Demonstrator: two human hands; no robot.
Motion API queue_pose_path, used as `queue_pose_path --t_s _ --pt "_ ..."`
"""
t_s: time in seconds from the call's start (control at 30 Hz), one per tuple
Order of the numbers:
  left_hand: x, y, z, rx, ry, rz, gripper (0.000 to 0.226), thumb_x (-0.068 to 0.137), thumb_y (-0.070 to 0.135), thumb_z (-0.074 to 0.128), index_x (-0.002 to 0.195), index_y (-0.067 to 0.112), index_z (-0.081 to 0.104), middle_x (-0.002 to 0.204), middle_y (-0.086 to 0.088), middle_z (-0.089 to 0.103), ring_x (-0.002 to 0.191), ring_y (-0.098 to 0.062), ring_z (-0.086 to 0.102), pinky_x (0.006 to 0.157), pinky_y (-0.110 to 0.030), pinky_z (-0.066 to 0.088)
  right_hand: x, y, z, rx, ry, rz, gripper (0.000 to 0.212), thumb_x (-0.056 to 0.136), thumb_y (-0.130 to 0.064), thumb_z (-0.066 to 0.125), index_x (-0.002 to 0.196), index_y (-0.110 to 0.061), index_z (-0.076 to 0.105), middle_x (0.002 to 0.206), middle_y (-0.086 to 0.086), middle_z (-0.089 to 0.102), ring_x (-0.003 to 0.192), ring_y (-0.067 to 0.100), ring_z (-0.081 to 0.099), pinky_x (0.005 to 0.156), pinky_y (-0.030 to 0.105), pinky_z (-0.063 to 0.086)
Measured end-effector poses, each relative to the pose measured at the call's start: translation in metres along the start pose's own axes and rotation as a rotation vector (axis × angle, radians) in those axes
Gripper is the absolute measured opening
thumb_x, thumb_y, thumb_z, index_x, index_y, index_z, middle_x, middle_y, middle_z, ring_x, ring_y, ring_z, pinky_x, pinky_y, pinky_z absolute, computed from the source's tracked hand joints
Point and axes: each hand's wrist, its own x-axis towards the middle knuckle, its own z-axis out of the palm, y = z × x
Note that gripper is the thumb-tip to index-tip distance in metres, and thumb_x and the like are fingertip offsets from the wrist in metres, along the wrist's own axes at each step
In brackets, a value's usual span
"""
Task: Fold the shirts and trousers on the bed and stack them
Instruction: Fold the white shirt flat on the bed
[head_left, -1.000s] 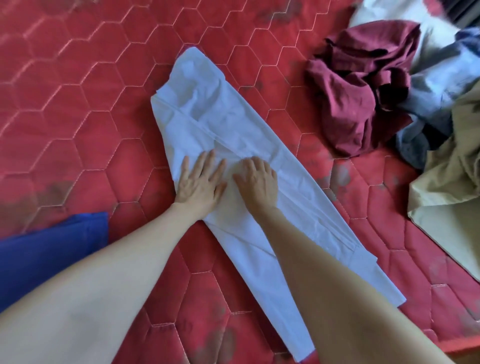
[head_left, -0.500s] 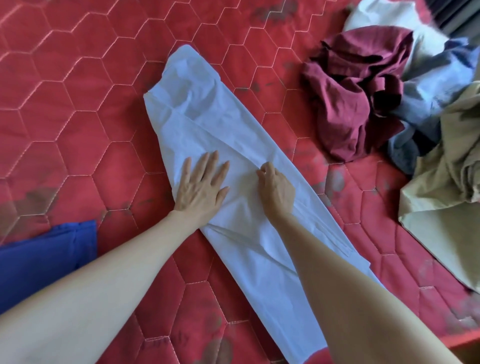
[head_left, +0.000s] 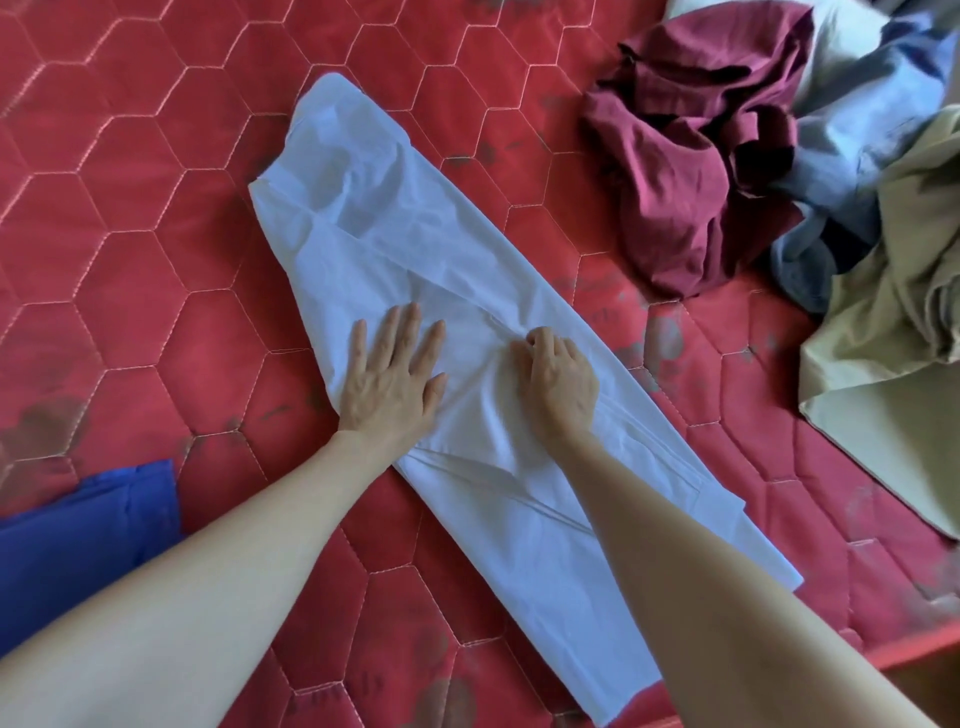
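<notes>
Two bare forearms are recorded, entering from the lower edge of the head view, one at either side. No sleeve, cuff or glove is seen on either; both are uncovered as far as they show. The left hand is shown from the back, all five fingers and the knuckles in view. The right hand is likewise shown from the back. No ring, watch, bracelet or other marking is noted on wrists or fingers.
</notes>
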Motion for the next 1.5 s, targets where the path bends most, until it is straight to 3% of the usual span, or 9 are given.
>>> queue_pose_path --t_s 0.13,0.27,0.47,0.57,0.7,0.83,0.93,1.1,1.5 --pt "0.001 -0.001 0.002 -0.002 0.016 0.011 0.061 0.099 0.047 0.011 0.154 0.021 0.009 0.162 -0.011 0.008 0.149 -0.026 0.007 0.118 -0.055 0.007 -0.031 0.032 -0.017 -0.073 0.163 -0.001 0.030 0.096 -0.024 0.040 0.078 -0.006 0.056 0.067 0.008 0.058 0.063 0.031 0.053 0.061 0.039 0.041" --pt "0.001 0.000 0.000 -0.043 0.019 0.016 0.063 0.097 0.046 0.011 0.154 0.020 0.019 0.161 -0.012 0.015 0.149 -0.027 0.012 0.117 -0.055 0.007 -0.056 0.062 -0.032 -0.161 0.117 0.018 0.033 0.095 -0.034 0.047 0.077 -0.008 0.055 0.064 0.007 0.058 0.063 0.030 0.052 0.065 0.039 0.038" --pt "0.000 -0.001 -0.002 -0.033 0.005 0.013 0.064 0.096 0.046 0.010 0.154 0.019 0.017 0.161 -0.011 0.013 0.149 -0.026 0.010 0.117 -0.054 0.003 -0.073 0.085 -0.045 -0.156 0.145 0.095 0.017 0.088 -0.006 0.062 0.073 -0.005 0.055 0.064 0.010 0.056 0.064 0.031 0.051 0.066 0.038 0.034" --pt "0.000 0.000 -0.003 -0.038 0.016 0.021 0.064 0.095 0.044 0.015 0.153 0.018 0.021 0.160 -0.012 0.016 0.149 -0.026 0.013 0.117 -0.054 0.006 -0.070 0.090 -0.048 -0.149 0.128 0.188 0.023 0.093 -0.016 0.050 0.075 -0.004 0.057 0.071 0.012 0.061 0.069 0.033 0.053 0.066 0.040 0.036" --pt "-0.001 -0.002 -0.003 -0.036 0.033 0.024 0.059 0.099 0.041 0.024 0.153 0.017 0.023 0.160 -0.012 0.018 0.148 -0.026 0.016 0.116 -0.054 0.006 -0.067 0.088 -0.052 -0.144 0.143 0.237 0.019 0.091 -0.020 0.063 0.079 -0.005 0.058 0.079 0.012 0.058 0.076 0.034 0.053 0.069 0.041 0.035" --pt "0.000 -0.002 -0.004 -0.032 0.003 0.023 0.062 0.098 0.046 0.019 0.153 0.017 0.018 0.161 -0.013 0.015 0.149 -0.026 0.012 0.116 -0.053 0.002 -0.070 0.056 -0.048 -0.089 0.214 0.107 0.020 0.087 -0.019 0.067 0.101 -0.005 0.066 0.108 0.012 0.064 0.099 0.035 0.060 0.089 0.043 0.042" --pt "0.001 -0.003 -0.002 -0.026 -0.016 0.019 0.063 0.099 0.046 0.028 0.154 0.017 0.016 0.161 -0.013 0.011 0.149 -0.026 0.008 0.117 -0.053 0.001 -0.066 0.001 -0.027 -0.008 0.131 -0.036 0.032 0.087 -0.015 0.065 0.117 -0.005 0.065 0.131 0.017 0.058 0.123 0.034 0.054 0.106 0.052 0.038" --pt "0.001 -0.005 -0.001 -0.017 0.004 0.022 0.065 0.096 0.048 0.012 0.153 0.017 0.021 0.160 -0.013 0.016 0.148 -0.026 0.014 0.116 -0.054 0.005 -0.027 -0.062 0.013 0.010 -0.259 -0.051 0.052 0.101 -0.030 0.034 0.151 -0.021 0.026 0.161 0.010 0.008 0.149 0.023 -0.001 0.117 0.054 -0.003" --pt "0.000 -0.002 -0.002 0.013 -0.027 -0.006 0.062 0.098 0.045 0.019 0.153 0.020 0.006 0.162 -0.009 0.008 0.149 -0.022 0.006 0.118 -0.052 0.003 -0.112 0.114 -0.050 -0.227 -0.317 0.009 0.058 0.099 -0.044 0.014 0.154 -0.029 0.006 0.162 0.005 0.003 0.149 0.018 -0.004 0.120 0.043 -0.004"
